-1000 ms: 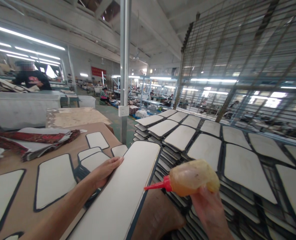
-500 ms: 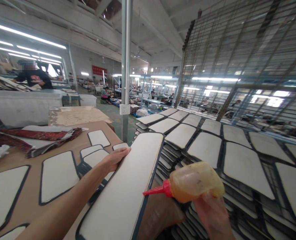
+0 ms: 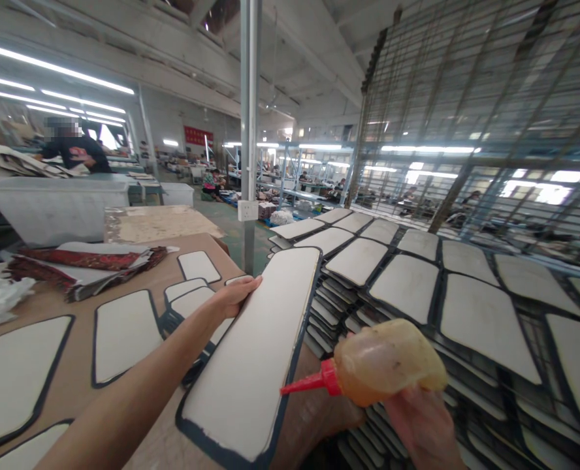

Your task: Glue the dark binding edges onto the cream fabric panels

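Observation:
My left hand [image 3: 238, 294] is closed on the upper left edge of a long white panel [image 3: 255, 352] with a dark border, holding it tilted above the table. In my right hand [image 3: 417, 411] is a translucent squeeze bottle [image 3: 390, 359] of amber liquid, lying on its side. Its red nozzle [image 3: 304, 384] points left, and the tip meets the panel's right edge, where the white face joins the dark border. A thin yellowish line runs along that edge above the tip. The bottle hides part of my right fingers.
Similar panels lie on the brown table [image 3: 138, 274] at left, near folded red patterned fabric [image 3: 89, 261]. Stacked rows of panels [image 3: 402, 287] fill the right side beside a metal grid [image 3: 447, 117]. A post [image 3: 249, 130] stands ahead; a person [image 3: 74, 147] works far left behind a white bin [image 3: 59, 202].
The nozzle tip sits farther down the panel's right edge, and the panel has shifted up, showing its lower end. Both hands keep their hold. The view has shifted slightly.

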Demonstrator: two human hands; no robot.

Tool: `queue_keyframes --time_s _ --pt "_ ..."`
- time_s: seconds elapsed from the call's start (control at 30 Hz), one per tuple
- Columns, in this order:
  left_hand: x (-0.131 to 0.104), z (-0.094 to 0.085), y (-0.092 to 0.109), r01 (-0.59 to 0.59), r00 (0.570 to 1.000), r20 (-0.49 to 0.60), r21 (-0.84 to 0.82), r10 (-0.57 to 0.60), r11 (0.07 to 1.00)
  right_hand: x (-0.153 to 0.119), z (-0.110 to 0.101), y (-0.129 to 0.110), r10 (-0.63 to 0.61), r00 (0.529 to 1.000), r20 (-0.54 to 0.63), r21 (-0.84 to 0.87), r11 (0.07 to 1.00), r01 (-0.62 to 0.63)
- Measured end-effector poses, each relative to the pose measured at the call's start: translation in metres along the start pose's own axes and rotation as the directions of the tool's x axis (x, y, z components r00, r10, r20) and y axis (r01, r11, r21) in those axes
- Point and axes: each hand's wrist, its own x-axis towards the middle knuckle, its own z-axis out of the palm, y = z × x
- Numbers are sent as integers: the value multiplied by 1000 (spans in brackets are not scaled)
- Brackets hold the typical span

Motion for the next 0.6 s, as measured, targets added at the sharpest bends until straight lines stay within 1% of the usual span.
queue_keyframes --time_s 0.1,0.2,0.3,0.4,0.53,0.6 --pt "-2 3 5 47 997 -57 -11 -47 999 -3 -7 4 21 1000 7 7 1000 -21" --pt "-4 5 10 68 993 -95 -30 -71 997 -6 -12 9 16 1000 6 26 1000 -16" --pt "-5 4 12 68 988 -132 -52 -75 996 -8 -12 10 6 1000 5 30 1000 -7" --pt "-7 0 13 62 983 -168 -77 -74 995 -8 -10 6 -5 1000 16 22 1000 5" --pt "-6 -9 12 59 972 -221 -114 -83 992 -3 -18 0 92 990 109 -18 996 -91" --pt "-5 -14 11 56 961 -260 -131 -89 990 -1 -25 0 117 986 116 -8 993 -117"
